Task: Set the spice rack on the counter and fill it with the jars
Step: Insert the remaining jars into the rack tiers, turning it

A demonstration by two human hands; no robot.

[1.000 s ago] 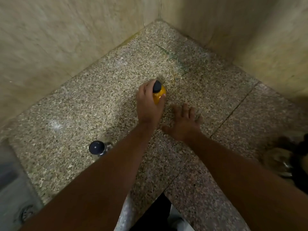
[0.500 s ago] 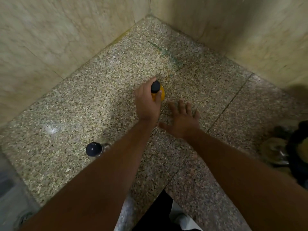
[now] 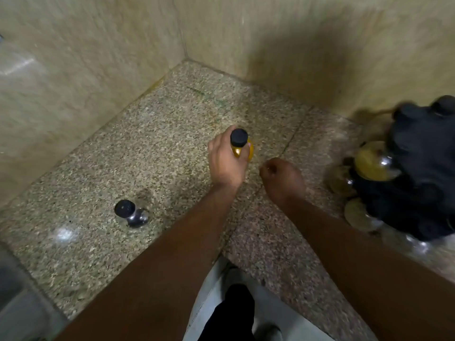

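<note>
The left hand [image 3: 225, 163] grips a yellow-filled jar [image 3: 242, 148] by its neck, black cap just above the fingers. Just to its right, the right hand [image 3: 283, 179] curls closed, holding nothing visible. A clear jar [image 3: 131, 214] stands well apart, down-left on the counter [image 3: 147, 148]; the blurred black rack [image 3: 418, 173] sits far right.

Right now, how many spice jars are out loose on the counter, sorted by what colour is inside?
Yellow jar, in the left hand: 1
Clear jar, standing alone: 1
Total loose: 2
Jars in the rack are too blurred to count.
</note>
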